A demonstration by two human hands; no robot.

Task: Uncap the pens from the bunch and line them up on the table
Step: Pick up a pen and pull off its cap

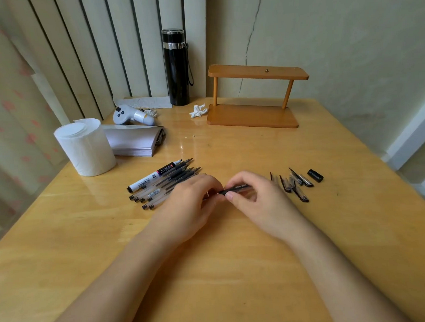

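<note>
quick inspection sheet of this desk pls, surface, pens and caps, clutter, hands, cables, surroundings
surface: glossy wooden table, a few small specks.
job's things: row of uncapped pens lying side by side left of centre; removed caps lying loose on the right.
clutter: tissue roll, notepad, white controller, black flask, wooden shelf, crumpled paper.
grippers: left hand and right hand both grip one dark pen.
cables: nothing seen.
surroundings: cracked wall, vertical blinds.
</note>
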